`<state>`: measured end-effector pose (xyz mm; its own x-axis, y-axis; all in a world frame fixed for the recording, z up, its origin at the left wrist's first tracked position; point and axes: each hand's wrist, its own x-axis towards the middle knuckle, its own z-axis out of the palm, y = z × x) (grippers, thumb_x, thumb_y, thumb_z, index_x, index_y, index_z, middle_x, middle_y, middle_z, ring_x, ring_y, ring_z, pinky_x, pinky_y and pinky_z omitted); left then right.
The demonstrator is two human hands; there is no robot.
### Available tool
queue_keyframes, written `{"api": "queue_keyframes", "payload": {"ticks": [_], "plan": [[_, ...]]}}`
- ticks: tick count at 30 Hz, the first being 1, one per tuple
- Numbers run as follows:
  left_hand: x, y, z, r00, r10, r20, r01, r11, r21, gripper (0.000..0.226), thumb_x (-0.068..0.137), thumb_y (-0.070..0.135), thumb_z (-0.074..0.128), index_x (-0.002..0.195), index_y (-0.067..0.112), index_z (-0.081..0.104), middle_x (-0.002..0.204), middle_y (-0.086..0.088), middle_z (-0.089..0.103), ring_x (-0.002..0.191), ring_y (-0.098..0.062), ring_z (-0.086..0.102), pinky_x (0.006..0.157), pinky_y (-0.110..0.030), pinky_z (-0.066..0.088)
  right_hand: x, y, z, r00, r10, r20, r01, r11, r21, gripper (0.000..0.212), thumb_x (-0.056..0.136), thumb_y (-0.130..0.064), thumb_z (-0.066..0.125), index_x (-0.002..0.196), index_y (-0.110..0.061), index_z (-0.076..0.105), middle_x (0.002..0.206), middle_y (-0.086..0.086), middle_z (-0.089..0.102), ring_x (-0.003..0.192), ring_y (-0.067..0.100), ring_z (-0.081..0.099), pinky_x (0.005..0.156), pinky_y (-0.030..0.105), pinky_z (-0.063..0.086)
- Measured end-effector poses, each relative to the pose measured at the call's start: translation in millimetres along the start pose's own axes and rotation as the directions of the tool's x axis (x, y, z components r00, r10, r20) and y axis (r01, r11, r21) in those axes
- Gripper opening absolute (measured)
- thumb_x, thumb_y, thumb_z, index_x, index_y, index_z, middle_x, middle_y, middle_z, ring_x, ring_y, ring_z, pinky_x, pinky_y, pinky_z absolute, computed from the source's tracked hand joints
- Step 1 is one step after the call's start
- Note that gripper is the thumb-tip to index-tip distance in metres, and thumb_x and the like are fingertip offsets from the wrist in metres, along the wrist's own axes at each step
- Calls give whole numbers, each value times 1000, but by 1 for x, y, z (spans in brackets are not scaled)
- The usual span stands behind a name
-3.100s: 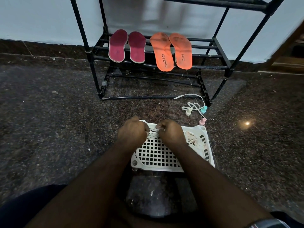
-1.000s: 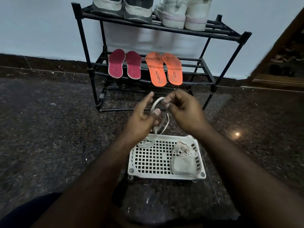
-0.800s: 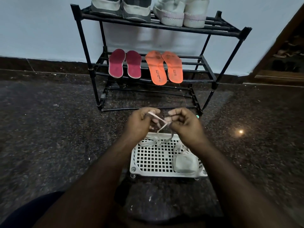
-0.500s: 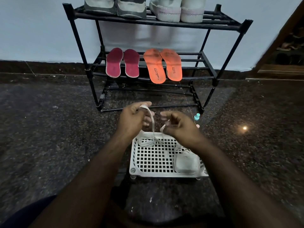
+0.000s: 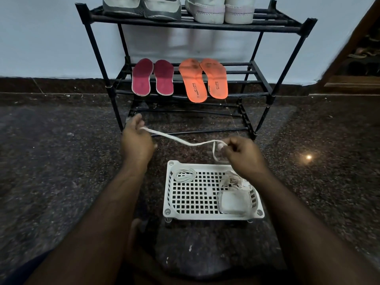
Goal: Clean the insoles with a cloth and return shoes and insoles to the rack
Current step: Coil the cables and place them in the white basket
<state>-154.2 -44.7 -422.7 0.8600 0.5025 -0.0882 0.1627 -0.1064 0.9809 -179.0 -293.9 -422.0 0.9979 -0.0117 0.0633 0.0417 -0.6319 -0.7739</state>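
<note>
A home, most likely an entryway or hall corner. Shown by the low black metal shoe rack (image 5: 273, 95) standing against a plain pale painted wall (image 5: 41, 38), with grey shoes (image 5: 141, 9) and white shoes (image 5: 218, 11) on the top tier and pink insoles (image 5: 153, 79) and orange insoles (image 5: 203, 79) laid on the tier below. Dark speckled polished stone floor (image 5: 51, 161) with a matching skirting strip along the wall, reflecting a single lamp. Wooden door frame (image 5: 349, 58) at the right edge, more footwear dimly visible beyond it. White perforated plastic tray (image 5: 170, 210) set on the floor.
</note>
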Motion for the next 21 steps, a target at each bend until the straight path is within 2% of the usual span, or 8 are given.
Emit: {"api": "queue_keyframes", "payload": {"ticks": [3, 6, 8, 9, 12, 16, 18, 21], "plan": [[-17, 1, 7, 952, -25, 305, -94, 924, 369, 84, 93, -1, 57, 157, 38, 20, 157, -2, 35, 99, -28, 69, 60, -37, 60, 1, -15, 4, 998, -62, 3, 60, 979, 194, 11, 89, -43, 65, 94, -35, 72, 72, -12, 65, 74, 20, 65, 73, 45, 58], [-42, 11, 19, 742, -23, 671, -74, 991, 115, 74, 98, 7, 60, 155, 39, 25, 153, 2, 43, 91, -28, 74, 60, -31, 59, -1, -28, 15, 990, -135, 51, 119, 964, 237, 9, 90, -38, 66, 96, -38, 73, 74, -18, 66, 75, 17, 66, 77, 51, 58], [-50, 14, 23, 606, -12, 795, 19, 1000, 0, 56, 102, 11, 56, 151, 29, 37, 139, 4, 58, 88, -26, 74, 65, -28, 58, -2, -31, 20, 987, -157, 41, 143, 959, 244, 9, 91, -30, 67, 96, -30, 74, 76, -16, 69, 72, 7, 64, 77, 49, 57], [-50, 13, 23, 595, 0, 803, 6, 1000, -5, 44, 102, 12, 54, 144, 24, 48, 122, 1, 69, 85, -25, 74, 68, -29, 57, -2, -32, 18, 989, -145, 35, 131, 959, 250, 8, 90, -28, 69, 95, -28, 74, 75, -15, 68, 70, 6, 63, 77, 49, 57], [-35, 4, 19, 746, 33, 665, -126, 988, 92, 17, 102, 12, 54, 111, 17, 69, 76, 1, 72, 68, -14, 68, 66, -35, 53, 2, -28, 5, 997, -66, 28, 57, 968, 246, 14, 84, -24, 76, 96, -30, 73, 74, -15, 66, 67, 11, 59, 72, 48, 56], [-15, 3, 9, 949, 78, 307, -132, 978, 162, 16, 102, 17, 54, 98, 20, 69, 78, 2, 72, 57, -10, 63, 63, -33, 54, 6, -21, -17, 999, 37, 30, -43, 965, 257, 9, 84, -15, 76, 90, -21, 73, 83, 4, 72, 57, 8, 59, 58, 32, 50], [-15, 6, 2, 966, 125, 227, -179, 955, 236, 15, 101, 20, 55, 107, 24, 69, 93, 3, 73, 61, -12, 65, 60, -27, 51, 6, -22, -18, 998, 52, 17, -55, 962, 267, 2, 86, -16, 74, 87, -17, 74, 78, 0, 73, 52, 3, 58, 57, 27, 48], [-28, 15, 1, 858, 137, 495, -259, 947, 188, 40, 99, 25, 61, 136, 42, 54, 107, 17, 64, 70, -15, 67, 61, -30, 55, 3, -30, -10, 999, 14, 37, -24, 961, 276, 2, 86, -19, 74, 87, -18, 75, 75, -2, 71, 53, 1, 55, 56, 25, 45]]}}
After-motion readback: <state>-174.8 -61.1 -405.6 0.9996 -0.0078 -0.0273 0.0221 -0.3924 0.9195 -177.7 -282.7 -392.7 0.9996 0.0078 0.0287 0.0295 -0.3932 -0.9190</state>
